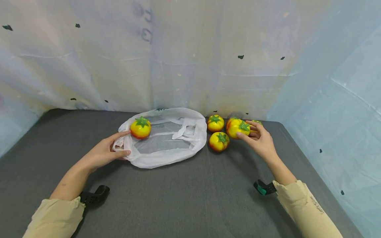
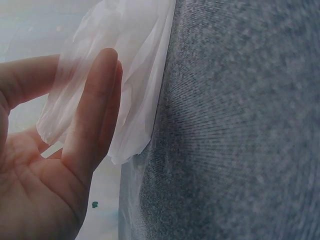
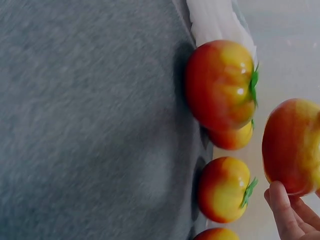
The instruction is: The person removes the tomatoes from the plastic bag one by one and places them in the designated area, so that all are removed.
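Note:
A white plastic bag [image 1: 166, 160] lies with its mouth spread wide. My left hand [image 1: 102, 152] grips the crumpled left edge of the bag; in the left wrist view its fingers lie against the thin plastic [image 2: 135, 95]. One glossy yellow-red tomato [image 1: 140, 128] with a green star-shaped calyx is at the left side of the bag's mouth, near my left fingertips. On the right, my right hand [image 1: 262, 142] holds another tomato [image 1: 236, 128] between thumb and fingers, raised off the table in the right wrist view. Two tomatoes, a rear one [image 1: 215, 123] and a front one [image 1: 219, 141], stand beside the bag.
More tomatoes, partly hidden, lie behind the held one and behind my right fingers. The dark grey table [image 1: 178, 201] ends at the back against a pale plastic sheet [image 1: 184, 59], which continues along the right side.

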Demonstrator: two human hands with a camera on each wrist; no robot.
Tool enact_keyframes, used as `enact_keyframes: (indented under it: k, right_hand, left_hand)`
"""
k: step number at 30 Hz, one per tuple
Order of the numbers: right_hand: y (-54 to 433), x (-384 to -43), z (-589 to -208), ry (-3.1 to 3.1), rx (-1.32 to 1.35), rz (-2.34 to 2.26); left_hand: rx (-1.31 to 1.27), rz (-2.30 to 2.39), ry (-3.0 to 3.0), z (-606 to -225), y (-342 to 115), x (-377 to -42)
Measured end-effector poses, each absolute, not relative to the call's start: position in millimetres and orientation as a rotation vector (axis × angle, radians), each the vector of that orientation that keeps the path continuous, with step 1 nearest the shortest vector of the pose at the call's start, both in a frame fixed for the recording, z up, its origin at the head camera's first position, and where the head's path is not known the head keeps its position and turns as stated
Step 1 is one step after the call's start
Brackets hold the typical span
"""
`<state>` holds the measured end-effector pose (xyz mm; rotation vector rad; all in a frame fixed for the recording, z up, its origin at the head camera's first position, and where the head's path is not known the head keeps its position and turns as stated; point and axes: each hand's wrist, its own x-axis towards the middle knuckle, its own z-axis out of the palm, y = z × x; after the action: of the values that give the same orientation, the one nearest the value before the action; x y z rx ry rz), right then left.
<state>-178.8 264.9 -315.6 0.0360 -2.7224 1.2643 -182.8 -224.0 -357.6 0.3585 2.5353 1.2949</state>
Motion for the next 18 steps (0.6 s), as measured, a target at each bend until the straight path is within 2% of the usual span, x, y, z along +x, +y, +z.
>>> enact_keyframes:
  k: [18]
  right_hand:
    - [288.9, -172.0, -337.9, -2.864, -0.085, 1.151]
  left_hand:
    - [0.365, 1.303, 2.531, -361.0, -223.0, -183.3]
